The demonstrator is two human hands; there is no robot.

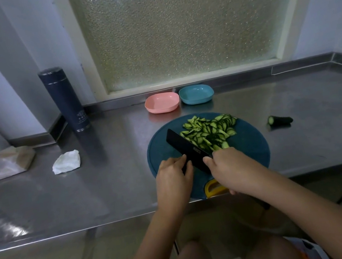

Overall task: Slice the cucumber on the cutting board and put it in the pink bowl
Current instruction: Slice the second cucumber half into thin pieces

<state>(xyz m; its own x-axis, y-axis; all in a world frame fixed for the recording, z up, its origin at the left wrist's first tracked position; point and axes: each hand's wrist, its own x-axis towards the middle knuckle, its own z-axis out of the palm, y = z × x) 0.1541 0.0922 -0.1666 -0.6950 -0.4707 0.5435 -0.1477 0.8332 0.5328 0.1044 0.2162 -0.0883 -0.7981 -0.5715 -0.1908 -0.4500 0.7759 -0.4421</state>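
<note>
Now, right hand (230,166) wrapped round the knife (186,147) handle, left hand (173,174) resting on its blade: best slide it flat under the cucumber slices (210,131) just beyond the grip.

Narrow bare counter (122,136) between cutting board (251,146) and pink bowl (162,103)

Place: you are standing in a kitchen, plain and small; whether home or workplace can't be told.
Worktop: a long stainless-steel counter (107,182) with a raised steel back edge runs before you into the corner.
Food prep: a round dark-teal cutting board (249,147) carries sliced green cucumber (207,130), with a black broad-bladed knife (180,143) over it.
Tableware: a shallow pink plastic bowl (162,102) and a shallow blue plastic bowl (196,94) sit side by side at the back.
Drinkware: a tall dark-blue insulated flask (65,100) stands upright to your left.
Backdrop: a frosted pebbled-glass window (184,24) in a pale frame.
</note>
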